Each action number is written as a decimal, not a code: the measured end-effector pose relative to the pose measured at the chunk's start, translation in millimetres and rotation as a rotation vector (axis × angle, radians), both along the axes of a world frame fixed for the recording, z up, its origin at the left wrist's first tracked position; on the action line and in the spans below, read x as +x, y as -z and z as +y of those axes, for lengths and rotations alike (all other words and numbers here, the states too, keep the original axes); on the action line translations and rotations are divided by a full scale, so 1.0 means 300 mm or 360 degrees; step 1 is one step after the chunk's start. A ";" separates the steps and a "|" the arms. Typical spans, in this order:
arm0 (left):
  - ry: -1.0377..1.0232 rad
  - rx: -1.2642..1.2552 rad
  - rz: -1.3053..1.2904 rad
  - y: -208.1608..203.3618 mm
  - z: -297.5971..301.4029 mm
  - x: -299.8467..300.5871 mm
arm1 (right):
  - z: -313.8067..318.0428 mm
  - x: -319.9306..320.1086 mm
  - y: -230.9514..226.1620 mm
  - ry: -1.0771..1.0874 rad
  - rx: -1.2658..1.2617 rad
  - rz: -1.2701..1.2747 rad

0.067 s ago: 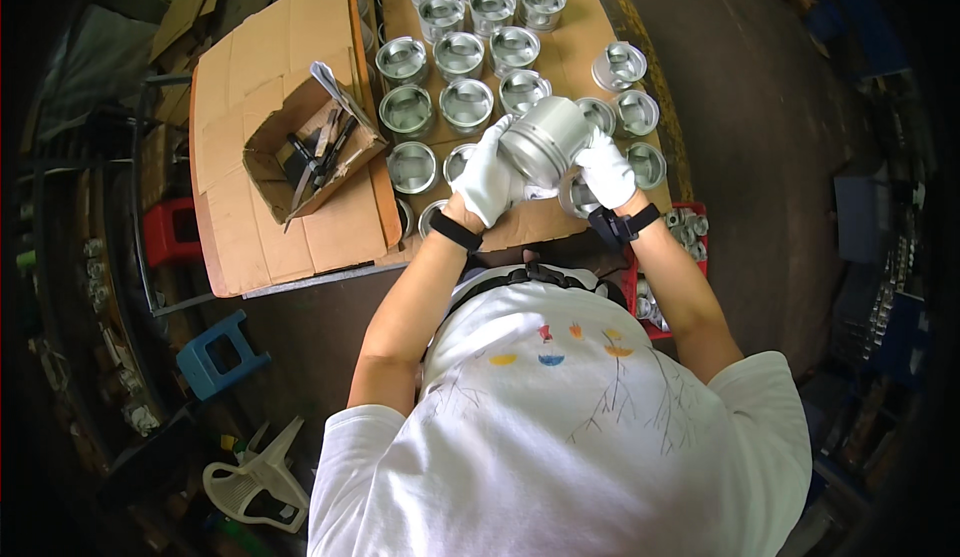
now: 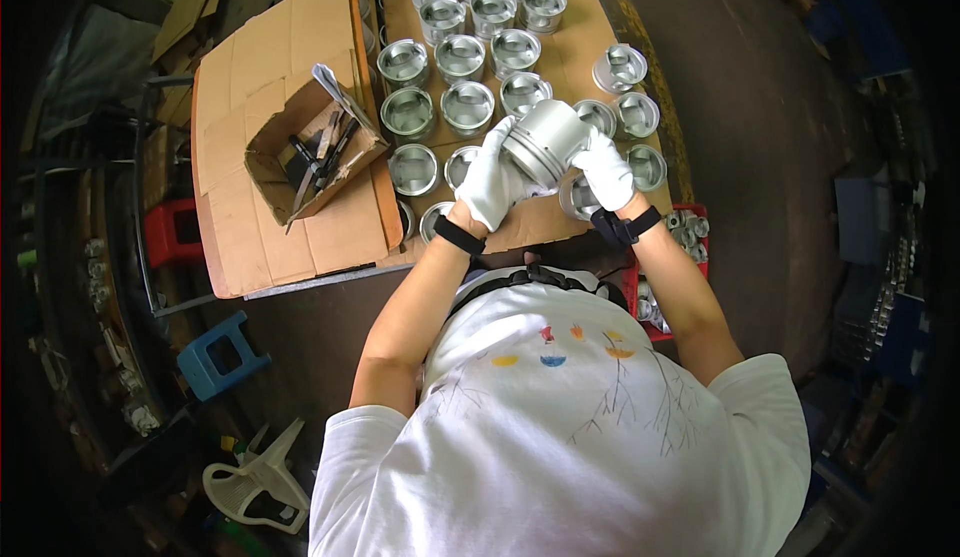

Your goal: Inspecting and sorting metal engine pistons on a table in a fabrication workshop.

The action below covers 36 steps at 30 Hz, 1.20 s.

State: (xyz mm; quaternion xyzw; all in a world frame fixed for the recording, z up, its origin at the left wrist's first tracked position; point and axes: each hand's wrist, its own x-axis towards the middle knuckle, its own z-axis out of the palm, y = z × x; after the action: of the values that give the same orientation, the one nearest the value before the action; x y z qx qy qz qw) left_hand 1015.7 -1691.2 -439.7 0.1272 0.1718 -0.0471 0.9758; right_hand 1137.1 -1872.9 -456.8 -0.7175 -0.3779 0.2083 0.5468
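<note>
L hand (image 2: 488,182) + R hand (image 2: 606,169) clamped on opp. sides of tilted piston (image 2: 548,142); prob best to support wt w/ both, turn slow; clear standing pistons (image 2: 467,107).

My white cloth gloves (image 2: 487,189) look matt. I note a silver cylindrical metal piston (image 2: 550,140): smooth, satin wall, grooved toward one end. Brown open cardboard box (image 2: 265,179): matt, creased. Blue plastic stool (image 2: 199,371): smooth, faint sheen.
</note>
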 end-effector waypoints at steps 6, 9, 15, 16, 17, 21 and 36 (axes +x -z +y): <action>-0.0049 0.0295 -0.0103 -0.011 -0.014 -0.012 | 0.014 0.005 -0.017 0.0051 -0.0042 0.0336; 0.0005 0.0082 -0.0155 -0.003 0.011 -0.021 | 0.055 -0.014 -0.180 -0.0053 -0.0040 0.0624; 0.0041 -0.0154 -0.0208 -0.041 0.018 -0.023 | -0.014 0.059 -0.208 -0.0324 -0.0457 -0.0732; 0.0043 -0.0128 -0.0202 -0.039 0.016 -0.022 | -0.018 0.053 -0.213 -0.0291 -0.0469 -0.0645; 0.0044 -0.0129 -0.0201 -0.035 0.019 -0.023 | -0.019 0.052 -0.204 -0.0290 -0.0469 -0.0644; 0.0086 -0.0188 -0.0228 -0.033 0.028 -0.023 | -0.031 0.057 -0.159 -0.0310 -0.0254 -0.0256; 0.0134 0.0136 0.0017 -0.026 0.005 -0.006 | 0.037 0.023 -0.204 -0.0080 -0.0193 0.0259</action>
State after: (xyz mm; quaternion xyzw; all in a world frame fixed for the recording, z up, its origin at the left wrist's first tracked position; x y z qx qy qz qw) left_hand 1013.8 -1689.7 -431.8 0.1756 0.1732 -0.0815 0.9657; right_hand 1143.9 -1861.9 -395.5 -0.7203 -0.3367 0.3020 0.5259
